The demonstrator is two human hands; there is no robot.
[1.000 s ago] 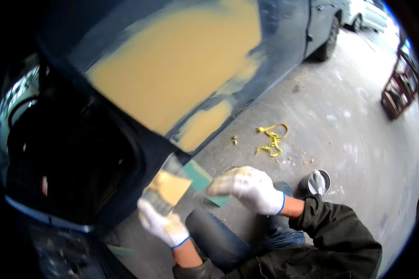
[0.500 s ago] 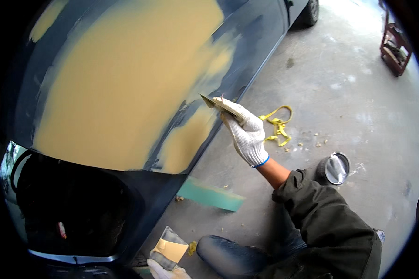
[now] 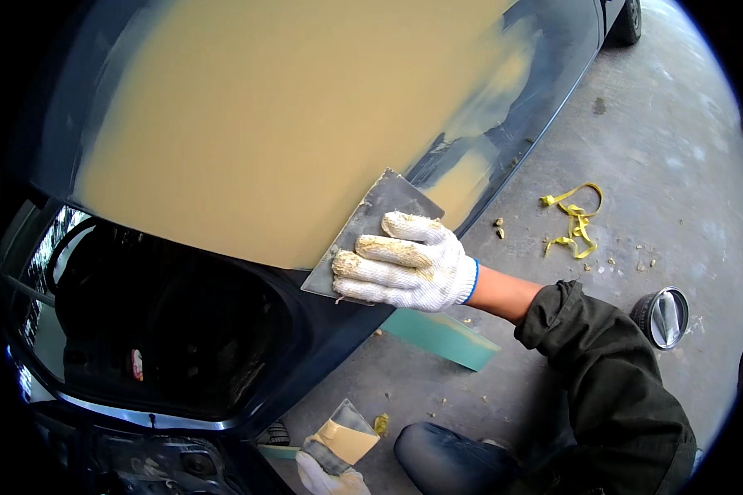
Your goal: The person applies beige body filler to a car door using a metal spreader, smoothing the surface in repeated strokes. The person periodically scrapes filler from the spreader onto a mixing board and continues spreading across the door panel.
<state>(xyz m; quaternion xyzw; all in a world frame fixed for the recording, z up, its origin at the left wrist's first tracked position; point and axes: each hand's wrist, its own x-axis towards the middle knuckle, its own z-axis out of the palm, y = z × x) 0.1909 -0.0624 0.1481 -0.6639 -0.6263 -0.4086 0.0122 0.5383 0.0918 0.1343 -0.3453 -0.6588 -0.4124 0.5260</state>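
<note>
The dark car panel (image 3: 264, 107) carries broad smooth patches of beige filler. My right hand (image 3: 392, 256), in a stained white knitted glove, grips a flat grey spreader (image 3: 392, 194) and lays it against the panel's lower part, fingers along its back; the thumb is hidden. Low at the bottom of the view, my left hand (image 3: 328, 477), gloved too, holds a second plate (image 3: 343, 417) loaded with beige paste.
Below the panel is a dark car opening (image 3: 165, 322). On the concrete floor (image 3: 669, 165) lie a green strip (image 3: 442, 342), a tangled yellow band (image 3: 578, 235), small crumbs, and a round tin (image 3: 659, 318). My bent knee (image 3: 446, 462) is at the bottom.
My right hand has swung from beside the left one up onto the panel, its spreader now flat on the surface. My left hand and its plate have dropped lower in view.
</note>
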